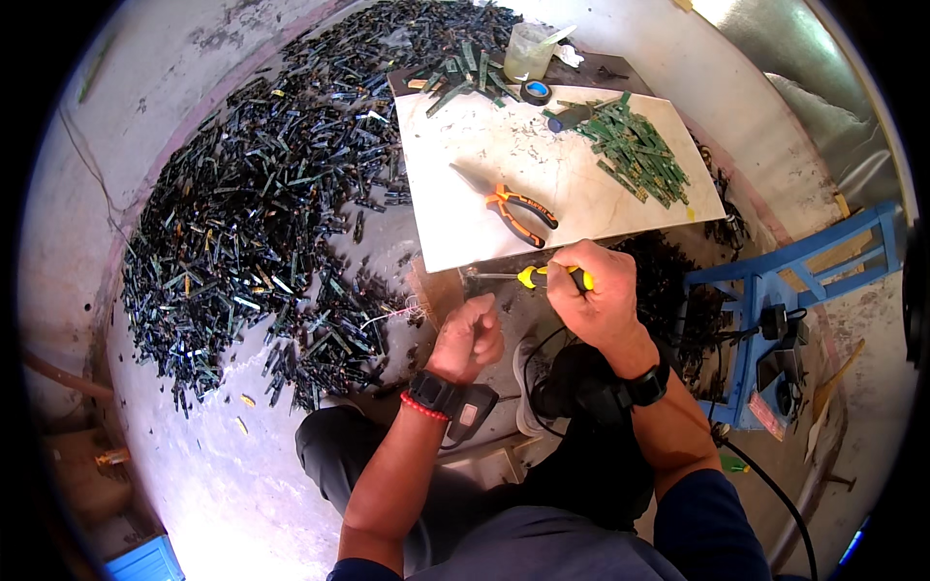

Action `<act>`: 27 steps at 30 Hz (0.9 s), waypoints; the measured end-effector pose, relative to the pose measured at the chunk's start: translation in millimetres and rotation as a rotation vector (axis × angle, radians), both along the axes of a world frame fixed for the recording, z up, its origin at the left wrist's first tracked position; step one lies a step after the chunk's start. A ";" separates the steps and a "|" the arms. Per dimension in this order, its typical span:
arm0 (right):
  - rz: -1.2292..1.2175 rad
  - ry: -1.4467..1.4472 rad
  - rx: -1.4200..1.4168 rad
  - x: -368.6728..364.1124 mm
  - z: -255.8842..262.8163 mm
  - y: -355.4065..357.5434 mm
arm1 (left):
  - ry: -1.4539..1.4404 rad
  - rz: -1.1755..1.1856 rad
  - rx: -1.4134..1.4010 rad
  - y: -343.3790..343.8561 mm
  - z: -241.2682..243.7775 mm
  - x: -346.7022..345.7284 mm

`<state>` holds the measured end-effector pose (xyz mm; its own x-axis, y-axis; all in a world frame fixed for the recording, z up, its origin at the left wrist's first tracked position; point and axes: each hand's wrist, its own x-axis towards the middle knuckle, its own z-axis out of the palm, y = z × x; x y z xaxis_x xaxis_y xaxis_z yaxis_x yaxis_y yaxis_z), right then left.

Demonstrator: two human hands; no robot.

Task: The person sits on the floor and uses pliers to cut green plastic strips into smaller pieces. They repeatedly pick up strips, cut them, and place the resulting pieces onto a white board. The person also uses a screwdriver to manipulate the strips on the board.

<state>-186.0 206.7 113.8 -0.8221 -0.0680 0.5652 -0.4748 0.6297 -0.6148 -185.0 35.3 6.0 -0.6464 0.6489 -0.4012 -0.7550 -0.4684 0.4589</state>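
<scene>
My right hand grips a yellow-and-black screwdriver, whose metal shaft points left towards a brown board piece just below the low table's front edge. Lower left of the shaft's tip, my left hand is raised with its fingers curled; whether it holds something small is not clear. On the white tabletop lie long-nose pliers with orange-and-black handles. A heap of green circuit board strips rests at the table's right side, and a roll of blue tape lies near its back edge.
Dark strips lie in a large pile on the floor to the left. A cloudy plastic cup with a stick in it stands at the table's back. To the right is a blue chair with black devices and cables on it.
</scene>
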 end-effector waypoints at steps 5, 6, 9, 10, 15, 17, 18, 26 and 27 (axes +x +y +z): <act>-0.015 0.002 0.030 1.1 1.9 1.6 | -0.010 0.004 -0.007 2.3 3.9 -0.4; -0.002 -0.001 0.030 0.4 1.8 1.0 | -0.013 0.005 -0.008 2.2 4.5 -0.4; -0.010 0.008 0.040 -0.3 0.8 0.4 | -0.016 0.011 -0.009 1.8 3.3 0.1; -0.018 -0.002 0.044 0.2 1.1 0.6 | -0.014 0.010 -0.012 1.8 2.5 -0.1; 0.001 -0.007 0.017 -0.7 0.5 0.9 | -0.011 0.004 -0.004 3.0 3.5 -1.0; 0.003 -0.004 0.022 -0.4 0.3 -1.2 | -0.011 0.005 -0.010 2.5 3.6 -0.6; 0.003 -0.003 0.024 -0.2 0.5 -1.8 | -0.011 0.005 -0.013 2.2 3.7 -0.7; 0.004 0.035 0.046 -1.2 -4.0 -3.6 | -0.007 -0.004 -0.020 2.6 5.1 -0.2; 0.006 0.052 0.048 -1.2 -4.5 -4.2 | -0.010 -0.001 -0.019 2.6 5.3 0.1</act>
<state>-187.2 202.6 109.3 -0.7914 -0.1014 0.6028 -0.5092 0.6549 -0.5584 -184.9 37.9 11.3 -0.6413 0.6420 -0.4202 -0.7604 -0.4585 0.4600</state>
